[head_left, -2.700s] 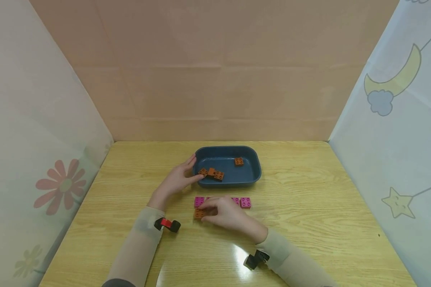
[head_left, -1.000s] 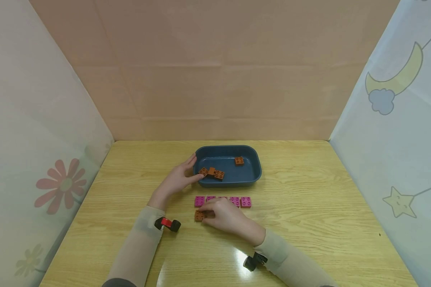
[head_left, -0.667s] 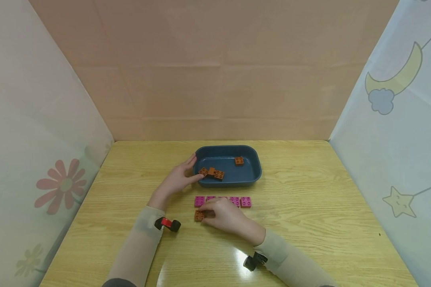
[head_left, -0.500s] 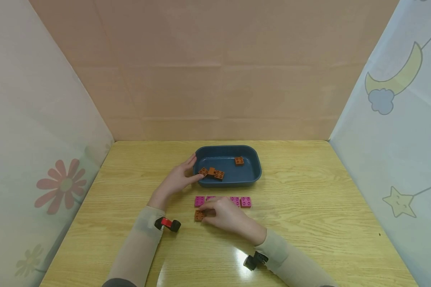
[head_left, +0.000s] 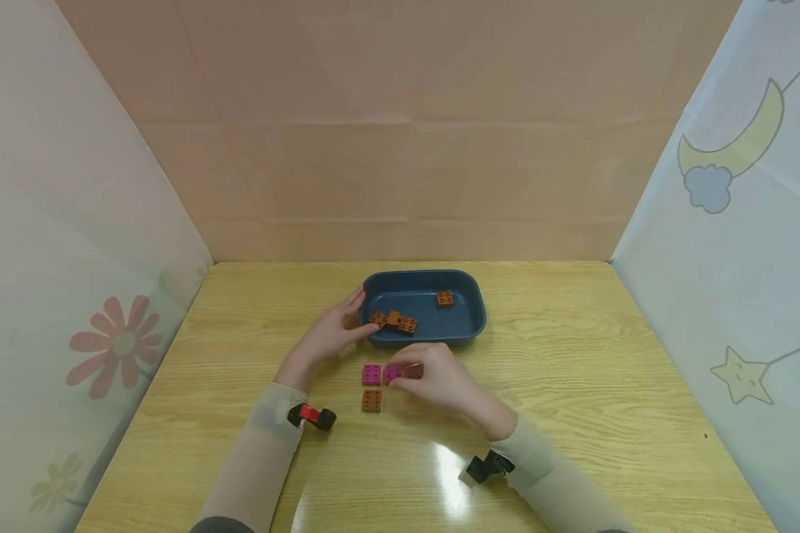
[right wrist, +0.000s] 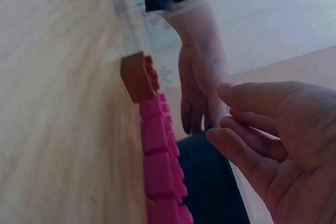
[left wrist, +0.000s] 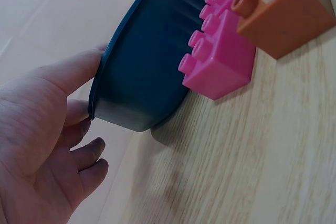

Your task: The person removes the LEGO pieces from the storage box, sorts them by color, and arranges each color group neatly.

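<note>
My left hand (head_left: 327,332) grips the left end of a dark blue tray (head_left: 421,300), its thumb over the rim. My right hand (head_left: 443,379) hovers over the row of pink toy bricks (head_left: 371,374), thumb and fingers apart with nothing between them in the right wrist view. Several pink bricks stand in that row in front of the tray; in the head view the hand covers the right ones. An orange-brown brick (head_left: 371,400) sits just in front of the leftmost pink one, studs up. In the left wrist view the orange-brown brick (left wrist: 289,17) shows beside the pink brick (left wrist: 223,59).
Inside the tray, several orange-brown bricks (head_left: 407,326) lie near the left side and a single one (head_left: 444,299) lies towards the back right. The wooden table (head_left: 573,385) meets a beige backdrop (head_left: 400,148) behind and printed cloth walls at both sides.
My right hand has let go of the orange-brown brick, now on the table before the leftmost pink brick, and has moved back and right over the pink row. My left hand stays at the tray.
</note>
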A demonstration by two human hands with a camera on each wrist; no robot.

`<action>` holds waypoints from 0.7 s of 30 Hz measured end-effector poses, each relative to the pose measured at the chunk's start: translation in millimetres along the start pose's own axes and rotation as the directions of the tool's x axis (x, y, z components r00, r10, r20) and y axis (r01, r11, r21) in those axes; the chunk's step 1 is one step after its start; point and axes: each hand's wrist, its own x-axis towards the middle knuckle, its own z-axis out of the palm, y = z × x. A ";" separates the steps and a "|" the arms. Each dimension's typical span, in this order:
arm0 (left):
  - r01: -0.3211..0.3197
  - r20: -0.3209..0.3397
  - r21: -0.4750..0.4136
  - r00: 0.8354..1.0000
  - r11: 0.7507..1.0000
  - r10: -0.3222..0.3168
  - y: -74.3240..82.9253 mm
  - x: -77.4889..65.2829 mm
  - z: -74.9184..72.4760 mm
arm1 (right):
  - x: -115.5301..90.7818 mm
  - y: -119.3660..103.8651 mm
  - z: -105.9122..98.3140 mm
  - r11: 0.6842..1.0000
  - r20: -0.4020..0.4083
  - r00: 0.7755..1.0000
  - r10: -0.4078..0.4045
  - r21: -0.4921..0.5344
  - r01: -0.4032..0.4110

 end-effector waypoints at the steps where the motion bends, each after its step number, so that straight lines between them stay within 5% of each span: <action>1: 0.002 -0.001 -0.002 1.000 1.000 -0.002 0.0 0.1 0.3 | -0.2 1.5 -4.0 1.000 -0.008 1.000 0.004 0.024 -0.004; 11: -0.003 0.001 -0.013 1.000 1.000 0.003 0.4 -0.1 0.6 | 0.1 26.6 -47.9 0.965 -0.082 0.977 0.198 0.190 -0.179; 21: -0.001 0.007 -0.028 1.000 1.000 0.001 -0.6 -0.3 0.6 | 16.4 59.5 -75.7 0.958 -0.121 0.951 0.285 0.010 -0.286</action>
